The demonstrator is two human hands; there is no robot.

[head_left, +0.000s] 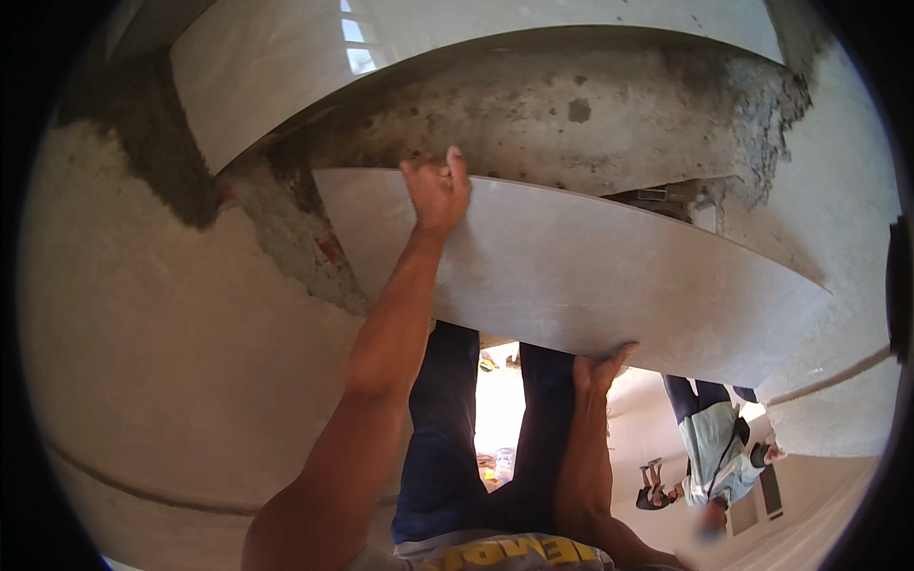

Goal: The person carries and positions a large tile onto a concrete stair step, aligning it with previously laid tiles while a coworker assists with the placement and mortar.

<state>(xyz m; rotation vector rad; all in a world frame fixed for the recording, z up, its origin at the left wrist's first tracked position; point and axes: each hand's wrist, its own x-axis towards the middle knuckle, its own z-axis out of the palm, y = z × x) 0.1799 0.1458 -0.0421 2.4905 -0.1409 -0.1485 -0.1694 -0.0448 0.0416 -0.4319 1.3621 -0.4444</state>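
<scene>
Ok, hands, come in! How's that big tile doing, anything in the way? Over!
Left hand grips top edge, right hand at lower edge. Large tile held, rough cement beyond top edge. Co-worker in background, not visibly blocking.

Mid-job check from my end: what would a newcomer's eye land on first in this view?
First, the big pale slab across the middle, with the left grip at its upper edge and the right grip at its lower edge. Next, the glossy panel along the top, showing a bright reflection, then another person at lower right, appearing upside down.
</scene>
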